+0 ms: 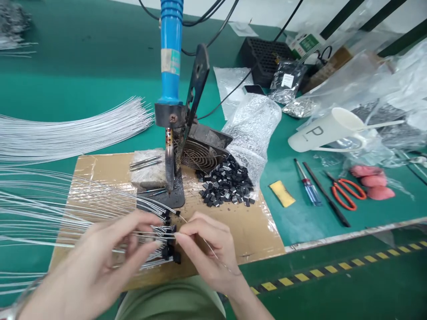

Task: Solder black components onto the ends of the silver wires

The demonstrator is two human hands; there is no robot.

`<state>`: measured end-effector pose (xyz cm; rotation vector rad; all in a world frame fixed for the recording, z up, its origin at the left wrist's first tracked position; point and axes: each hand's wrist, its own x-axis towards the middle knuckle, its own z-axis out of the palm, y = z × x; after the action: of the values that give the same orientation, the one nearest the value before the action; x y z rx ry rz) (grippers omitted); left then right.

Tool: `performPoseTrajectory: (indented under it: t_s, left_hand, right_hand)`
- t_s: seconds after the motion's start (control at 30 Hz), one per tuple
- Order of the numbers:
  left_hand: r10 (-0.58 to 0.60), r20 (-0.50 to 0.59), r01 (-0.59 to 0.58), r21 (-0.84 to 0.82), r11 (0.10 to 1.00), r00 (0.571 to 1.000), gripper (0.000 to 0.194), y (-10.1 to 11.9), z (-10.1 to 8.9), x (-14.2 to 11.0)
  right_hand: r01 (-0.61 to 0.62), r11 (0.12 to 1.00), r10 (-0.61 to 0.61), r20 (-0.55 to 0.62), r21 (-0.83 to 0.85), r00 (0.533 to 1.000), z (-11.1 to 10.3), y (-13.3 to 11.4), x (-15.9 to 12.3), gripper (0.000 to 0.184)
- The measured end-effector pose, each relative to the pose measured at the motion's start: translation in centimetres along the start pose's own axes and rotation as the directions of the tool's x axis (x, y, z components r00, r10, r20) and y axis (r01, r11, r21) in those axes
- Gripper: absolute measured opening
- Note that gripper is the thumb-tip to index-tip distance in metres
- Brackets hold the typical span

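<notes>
My left hand [110, 253] is over the bundle of thin white wires [73, 215], its thumb and fingers closed around a white wire. My right hand [210, 244] faces it, thumb and index finger pinched near that wire's end. A thin silvery solder wire [211, 248] runs through my right hand. Beneath my fingertips, small black connectors [176, 258] sit on the ends of several wires. A blue-handled soldering iron [171, 58] is fixed upright in a metal stand [196, 80], tip pointing down just behind my hands.
A pile of black connectors [230, 182] lies on the cardboard [247, 231] by a bubble-wrap bag [255, 129]. Loose white wires [76, 131] lie left. Rightward are a yellow sponge [282, 193], a screwdriver [310, 189], orange-handled scissors [345, 193] and a white cup [323, 131].
</notes>
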<state>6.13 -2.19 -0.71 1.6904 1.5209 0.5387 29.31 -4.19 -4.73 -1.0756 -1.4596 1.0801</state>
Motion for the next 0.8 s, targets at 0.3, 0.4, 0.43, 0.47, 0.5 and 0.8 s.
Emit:
performPoseTrajectory:
  t_s: [0.3,0.4,0.43,0.47,0.5,0.8]
  left_hand:
    - [0.022,0.123,-0.008,-0.113,0.994,0.992,0.036,2.3,3.2,1.0]
    - [-0.085,0.078,0.096,-0.149,0.984,0.993,0.038,2.1,3.0,1.2]
    - [-0.116,0.053,0.123,-0.152,0.981,0.992,0.039,2.0,3.0,1.3]
    - [-0.142,0.028,0.145,-0.158,0.977,0.989,0.039,1.9,2.9,1.3]
    - [-0.162,0.013,0.162,-0.17,0.972,0.987,0.04,1.8,2.9,1.3]
    - [-0.153,-0.013,0.147,-0.22,0.964,0.988,0.037,1.3,3.0,1.0]
  right_hand:
    - [-0.022,0.999,0.022,-0.007,0.024,1.0,0.1,0.3,-0.3,0.021]
    - [-0.141,0.983,0.159,-0.168,0.117,0.973,0.1,0.8,-0.6,0.027]
    - [-0.165,0.969,0.203,-0.217,0.181,0.955,0.0,1.0,-0.6,0.033]
    - [-0.176,0.949,0.24,-0.241,0.26,0.94,-0.1,1.3,-0.7,0.04]
    - [-0.176,0.922,0.268,-0.239,0.344,0.933,-0.2,1.5,-0.7,0.049]
    - [-0.254,0.879,0.364,-0.223,0.403,0.904,1.3,1.0,-0.2,0.04]
